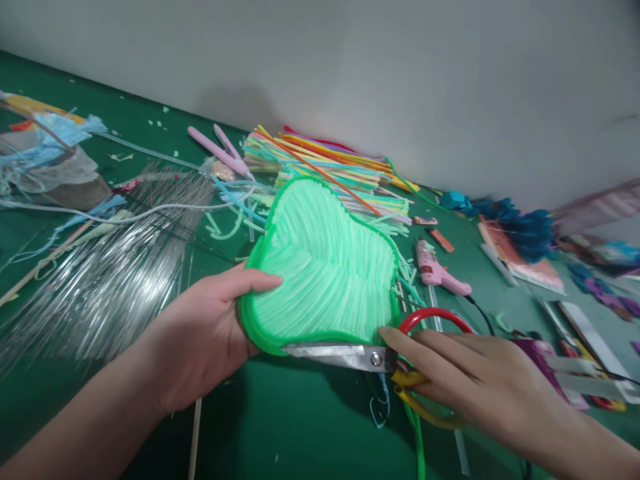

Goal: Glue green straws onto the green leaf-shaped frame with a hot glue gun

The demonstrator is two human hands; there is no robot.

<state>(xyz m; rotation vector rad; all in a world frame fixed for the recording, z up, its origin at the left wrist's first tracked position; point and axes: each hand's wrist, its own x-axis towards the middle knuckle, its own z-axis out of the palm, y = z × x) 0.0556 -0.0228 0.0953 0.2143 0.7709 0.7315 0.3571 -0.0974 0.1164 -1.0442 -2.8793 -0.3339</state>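
My left hand (pixel 215 327) grips the left edge of a light green leaf-shaped piece (pixel 325 267), thumb on its face and fingers behind. Pale fuzzy strips fill it, and a darker green border runs around the rim. In my right hand (pixel 465 373) is a pair of scissors (pixel 345 355) with a red and a yellow handle loop. The blades lie along the piece's lower edge, pointing left, and look nearly closed. Whether they touch the border I cannot tell. A green strand (pixel 417 440) hangs below the scissors.
Behind the piece lies a heap of coloured pipe cleaners (pixel 320 160). A pink glue gun (pixel 440 270) rests to the right, a pink hair-straightener-like tool (pixel 220 150) at the back left. Thin metal wires (pixel 125 267) spread over the green table (pixel 240 427) at left; blue fluffy material (pixel 520 227) sits back right.
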